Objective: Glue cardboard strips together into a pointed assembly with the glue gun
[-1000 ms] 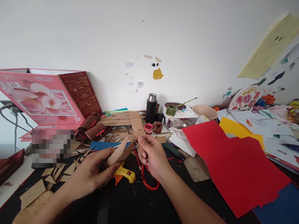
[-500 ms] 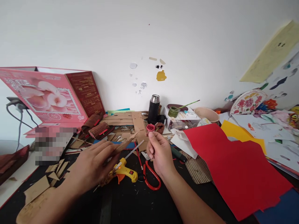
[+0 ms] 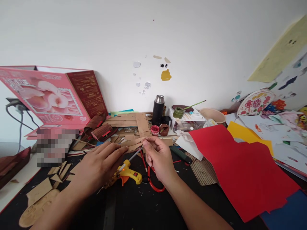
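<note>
Between my two hands is a thin strip of brown cardboard (image 3: 134, 145), tapering to the right. My left hand (image 3: 99, 161) is closed on its left end, with the thumb hidden under the fingers. At the other end, my right hand (image 3: 160, 156) pinches the tip between thumb and forefinger. Just below the strip lies a yellow hot glue gun (image 3: 130, 174) with a glue stick poking out of its back. A red-handled tool (image 3: 153, 187) and a red pencil (image 3: 144, 161) rest beside it, under my right hand.
Behind my hands stand a small jar of red paint (image 3: 154, 129), a jar of brown paint (image 3: 164, 129) and a black thermos (image 3: 158, 110). Red paper (image 3: 240, 172) covers the right side. Cardboard scraps (image 3: 39, 191) lie at left, near a pink box (image 3: 52, 99).
My right hand has moved left and slightly down from in front of the red paint jar to the strip's tip. My left hand keeps its hold, and the strip now lies flatter.
</note>
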Available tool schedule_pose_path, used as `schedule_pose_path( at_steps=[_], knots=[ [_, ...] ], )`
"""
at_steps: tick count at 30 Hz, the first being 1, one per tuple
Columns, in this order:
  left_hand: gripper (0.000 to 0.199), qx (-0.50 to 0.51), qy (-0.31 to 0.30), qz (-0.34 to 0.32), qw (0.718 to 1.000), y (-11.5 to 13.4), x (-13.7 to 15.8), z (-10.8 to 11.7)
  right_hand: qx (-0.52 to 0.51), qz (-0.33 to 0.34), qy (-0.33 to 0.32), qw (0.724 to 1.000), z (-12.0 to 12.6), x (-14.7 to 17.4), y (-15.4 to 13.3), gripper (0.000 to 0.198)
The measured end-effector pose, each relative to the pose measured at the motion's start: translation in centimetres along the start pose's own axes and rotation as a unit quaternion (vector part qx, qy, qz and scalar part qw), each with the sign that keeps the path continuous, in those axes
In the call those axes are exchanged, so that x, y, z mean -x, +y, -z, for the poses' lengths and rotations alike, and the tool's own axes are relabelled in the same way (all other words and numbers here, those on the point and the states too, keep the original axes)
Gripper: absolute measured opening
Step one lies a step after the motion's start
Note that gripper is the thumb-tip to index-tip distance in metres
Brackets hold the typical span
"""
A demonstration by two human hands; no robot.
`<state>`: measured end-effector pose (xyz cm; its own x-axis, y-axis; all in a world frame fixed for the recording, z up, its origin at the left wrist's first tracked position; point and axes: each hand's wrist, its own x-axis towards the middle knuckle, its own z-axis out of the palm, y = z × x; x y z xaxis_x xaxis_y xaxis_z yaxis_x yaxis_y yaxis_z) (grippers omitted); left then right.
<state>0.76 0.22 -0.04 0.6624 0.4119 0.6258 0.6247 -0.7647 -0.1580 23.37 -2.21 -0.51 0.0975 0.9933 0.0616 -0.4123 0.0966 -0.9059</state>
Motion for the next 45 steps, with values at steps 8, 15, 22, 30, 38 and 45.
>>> schedule_pose_path(
  at_steps=[8,15,22,30,38,45],
  knots=[
    [0.021,-0.016,0.003,-0.004,1.0,0.03,-0.31,0.16,0.027,0.011,0.033,0.999,0.26,-0.11,0.11,0.036],
    [0.022,-0.005,0.017,0.027,0.999,-0.29,-0.35,0.34,-0.003,0.015,0.051,0.999,0.71,-0.64,-0.14,0.042],
    [0.023,0.006,0.01,0.026,1.0,-0.19,-0.06,-0.05,0.03,-0.024,-0.001,0.999,0.2,-0.15,0.27,0.043],
    [0.022,-0.022,-0.008,0.009,1.0,-0.24,0.14,-0.25,0.038,0.009,0.031,0.999,0.18,-0.2,0.6,0.035],
    [0.025,-0.007,-0.006,0.039,0.999,-0.38,0.07,-0.31,0.047,0.014,0.036,0.998,0.32,-0.22,0.48,0.036],
    [0.028,-0.021,0.005,0.047,0.999,-0.62,0.03,-0.49,0.014,0.023,0.054,0.998,0.94,-0.81,0.07,0.043]
  ],
)
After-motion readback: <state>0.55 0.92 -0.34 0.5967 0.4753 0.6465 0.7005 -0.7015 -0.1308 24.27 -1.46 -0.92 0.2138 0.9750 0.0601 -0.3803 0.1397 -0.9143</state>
